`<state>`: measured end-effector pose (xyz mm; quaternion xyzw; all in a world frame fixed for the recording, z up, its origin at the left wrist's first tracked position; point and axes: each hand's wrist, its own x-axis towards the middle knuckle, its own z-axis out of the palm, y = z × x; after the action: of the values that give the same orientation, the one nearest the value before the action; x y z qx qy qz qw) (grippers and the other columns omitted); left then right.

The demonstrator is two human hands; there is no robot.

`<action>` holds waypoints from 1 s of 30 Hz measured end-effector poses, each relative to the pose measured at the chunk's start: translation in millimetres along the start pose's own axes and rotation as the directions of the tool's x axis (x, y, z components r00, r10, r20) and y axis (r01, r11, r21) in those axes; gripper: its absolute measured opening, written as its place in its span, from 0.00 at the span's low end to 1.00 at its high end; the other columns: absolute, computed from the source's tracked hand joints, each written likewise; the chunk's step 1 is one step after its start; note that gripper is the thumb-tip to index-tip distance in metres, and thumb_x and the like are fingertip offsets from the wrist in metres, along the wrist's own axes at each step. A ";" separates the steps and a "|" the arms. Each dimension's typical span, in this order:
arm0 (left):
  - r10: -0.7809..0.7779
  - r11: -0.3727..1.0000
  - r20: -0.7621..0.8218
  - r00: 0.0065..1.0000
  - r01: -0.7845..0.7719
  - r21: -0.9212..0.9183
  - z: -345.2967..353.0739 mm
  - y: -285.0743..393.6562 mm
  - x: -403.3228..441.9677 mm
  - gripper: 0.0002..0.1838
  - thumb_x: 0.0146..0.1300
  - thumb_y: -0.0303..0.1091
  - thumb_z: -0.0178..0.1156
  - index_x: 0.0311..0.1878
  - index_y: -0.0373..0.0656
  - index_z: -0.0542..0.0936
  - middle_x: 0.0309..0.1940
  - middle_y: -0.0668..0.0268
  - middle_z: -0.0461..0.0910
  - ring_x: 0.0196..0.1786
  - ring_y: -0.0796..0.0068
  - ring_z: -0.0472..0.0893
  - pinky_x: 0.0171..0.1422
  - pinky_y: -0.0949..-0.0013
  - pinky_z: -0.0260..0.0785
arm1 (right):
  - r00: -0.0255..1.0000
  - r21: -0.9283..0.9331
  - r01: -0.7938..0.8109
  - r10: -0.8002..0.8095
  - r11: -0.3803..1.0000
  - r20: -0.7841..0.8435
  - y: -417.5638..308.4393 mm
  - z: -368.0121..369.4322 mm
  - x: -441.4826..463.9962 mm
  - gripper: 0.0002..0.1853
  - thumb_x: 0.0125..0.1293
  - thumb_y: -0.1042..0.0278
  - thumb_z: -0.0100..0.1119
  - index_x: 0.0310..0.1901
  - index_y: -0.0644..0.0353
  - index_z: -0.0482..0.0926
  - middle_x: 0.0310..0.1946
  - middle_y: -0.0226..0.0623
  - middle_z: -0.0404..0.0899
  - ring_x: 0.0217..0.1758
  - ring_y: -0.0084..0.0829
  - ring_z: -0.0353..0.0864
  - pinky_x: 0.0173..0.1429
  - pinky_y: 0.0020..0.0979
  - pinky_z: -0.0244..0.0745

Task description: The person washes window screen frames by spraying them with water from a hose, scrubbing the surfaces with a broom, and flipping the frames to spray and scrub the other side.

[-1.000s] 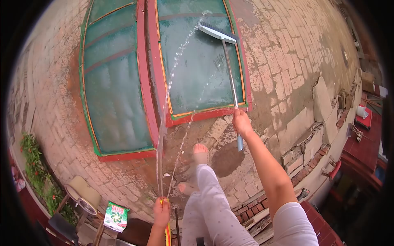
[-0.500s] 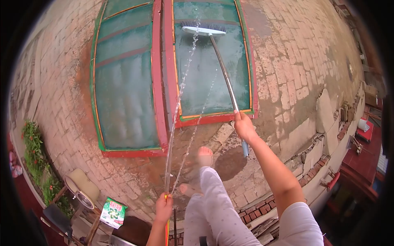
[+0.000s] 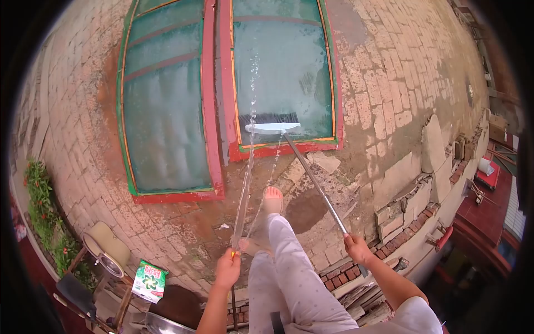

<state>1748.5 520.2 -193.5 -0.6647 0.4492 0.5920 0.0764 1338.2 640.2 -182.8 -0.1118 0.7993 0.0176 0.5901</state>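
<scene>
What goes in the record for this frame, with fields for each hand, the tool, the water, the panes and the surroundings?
Left hand: closed around a yellow hose end
Right hand: gripping the brush pole
Brush head: over the right pane, near its lower edge
Water: one thick jet, one thinner; landing points unclear
Left pane: red and green frame, like its neighbour
Surroundings: brick paving, green-and-white packet, flowering plants
</scene>
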 end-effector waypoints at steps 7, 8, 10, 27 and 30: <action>0.127 0.988 0.086 0.988 -0.134 0.081 14.0 15.1 -7.7 0.12 0.66 0.37 0.49 0.40 0.37 0.73 0.28 0.48 0.76 0.35 0.47 0.77 0.38 0.56 0.67 | 0.963 0.190 0.228 -0.194 0.955 -0.185 -184.9 -31.6 85.2 0.22 0.71 0.45 0.37 0.30 0.56 0.65 0.14 0.27 0.61 0.13 0.22 0.59 0.17 0.28 0.57; 0.144 0.983 0.103 0.984 -0.155 0.102 15.6 15.0 -8.9 0.12 0.66 0.37 0.49 0.40 0.36 0.73 0.27 0.49 0.76 0.35 0.48 0.77 0.38 0.58 0.67 | 0.959 0.215 0.240 -0.197 0.947 -0.202 -198.8 -33.3 103.0 0.22 0.71 0.45 0.36 0.29 0.55 0.64 0.14 0.26 0.60 0.12 0.22 0.58 0.16 0.28 0.56; 0.082 0.987 0.135 0.987 -0.099 0.128 18.4 24.6 -8.3 0.13 0.65 0.39 0.48 0.40 0.38 0.73 0.30 0.46 0.77 0.37 0.45 0.77 0.41 0.52 0.67 | 0.970 0.306 0.188 -0.127 0.933 -0.207 -180.9 -29.3 120.8 0.21 0.71 0.44 0.36 0.28 0.52 0.61 0.12 0.25 0.57 0.10 0.21 0.53 0.14 0.27 0.52; 0.111 0.970 0.101 0.989 -0.130 0.204 50.7 -6.3 1.4 0.15 0.64 0.39 0.45 0.36 0.34 0.73 0.32 0.42 0.77 0.40 0.41 0.76 0.45 0.47 0.67 | 0.979 0.432 0.108 -0.020 0.895 -0.203 -36.2 68.2 55.7 0.21 0.71 0.45 0.38 0.28 0.53 0.63 0.11 0.26 0.58 0.09 0.22 0.56 0.12 0.28 0.52; 0.069 0.966 0.111 0.991 -0.094 0.241 50.4 -1.0 -0.5 0.15 0.64 0.39 0.45 0.36 0.34 0.73 0.32 0.43 0.78 0.40 0.41 0.77 0.45 0.47 0.67 | 0.981 0.461 -0.022 0.107 0.887 -0.160 -3.9 104.3 24.0 0.21 0.71 0.45 0.38 0.28 0.53 0.63 0.11 0.25 0.59 0.09 0.22 0.57 0.12 0.28 0.52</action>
<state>1713.0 552.9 -208.0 -0.6002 0.5416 0.5674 0.1565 1430.3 649.3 -236.7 0.0559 0.8345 -0.1616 0.5239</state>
